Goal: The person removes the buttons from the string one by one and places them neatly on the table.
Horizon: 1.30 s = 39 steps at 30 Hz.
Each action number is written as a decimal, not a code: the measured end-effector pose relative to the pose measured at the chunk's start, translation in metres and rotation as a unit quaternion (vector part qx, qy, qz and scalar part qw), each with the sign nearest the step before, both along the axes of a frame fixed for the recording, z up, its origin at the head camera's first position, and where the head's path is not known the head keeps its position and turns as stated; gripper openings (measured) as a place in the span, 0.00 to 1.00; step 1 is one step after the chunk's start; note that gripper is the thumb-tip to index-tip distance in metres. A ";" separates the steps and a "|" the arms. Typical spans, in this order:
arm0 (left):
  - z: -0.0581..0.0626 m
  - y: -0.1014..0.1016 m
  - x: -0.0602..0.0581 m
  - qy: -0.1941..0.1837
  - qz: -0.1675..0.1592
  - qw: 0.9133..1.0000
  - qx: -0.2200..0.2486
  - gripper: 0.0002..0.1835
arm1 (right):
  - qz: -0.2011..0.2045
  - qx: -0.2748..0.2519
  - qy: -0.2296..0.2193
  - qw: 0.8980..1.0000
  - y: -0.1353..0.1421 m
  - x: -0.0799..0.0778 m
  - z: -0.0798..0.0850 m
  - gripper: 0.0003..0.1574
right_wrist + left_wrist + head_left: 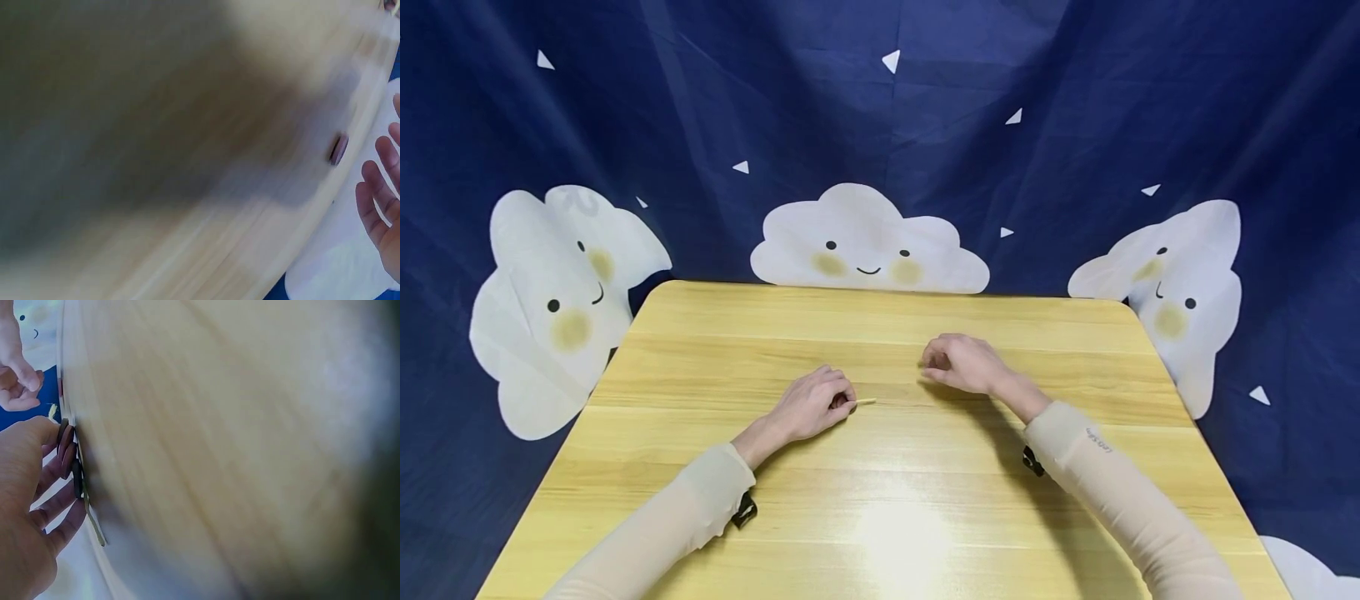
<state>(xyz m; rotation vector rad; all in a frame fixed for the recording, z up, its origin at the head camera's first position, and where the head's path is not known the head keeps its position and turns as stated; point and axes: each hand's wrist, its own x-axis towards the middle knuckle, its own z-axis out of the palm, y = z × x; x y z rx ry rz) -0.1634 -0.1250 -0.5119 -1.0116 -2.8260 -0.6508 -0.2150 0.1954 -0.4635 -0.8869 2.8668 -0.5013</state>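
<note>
My left hand (811,406) pinches a thin pale-yellow cord (867,401), whose short end sticks out to the right past the fingertips. In the left wrist view, several dark brown, flat round pieces (69,460) lie in a row along this cord by the fingers; whether it runs through them I cannot tell. A longer tail of cord hangs below them. My right hand (966,364) hovers over the table farther right, fingers loosely bent and nothing held. Beneath it, the right wrist view shows one reddish-brown flat piece (339,149) on the table, apart from the fingers.
A light wood-grain table (880,467) with rounded far corners spreads under both arms. Behind it hangs a dark blue curtain (820,108) printed with white clouds. Each wrist carries a black strapped device (745,510) under its sleeve.
</note>
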 end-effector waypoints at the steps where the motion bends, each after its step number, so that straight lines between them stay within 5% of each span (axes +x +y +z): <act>1: 0.000 0.000 0.000 0.000 -0.001 1.000 0.001 0.03 | 0.004 -0.005 0.002 1.000 -0.004 0.002 0.000 0.12; 22: 0.003 0.000 0.000 0.009 -0.006 1.000 0.011 0.03 | 0.076 -0.040 0.025 0.996 -0.067 0.028 -0.029 0.13; 39: 0.001 -0.001 0.002 -0.001 0.005 1.000 0.006 0.06 | 0.099 -0.038 0.022 0.994 -0.078 0.029 -0.033 0.05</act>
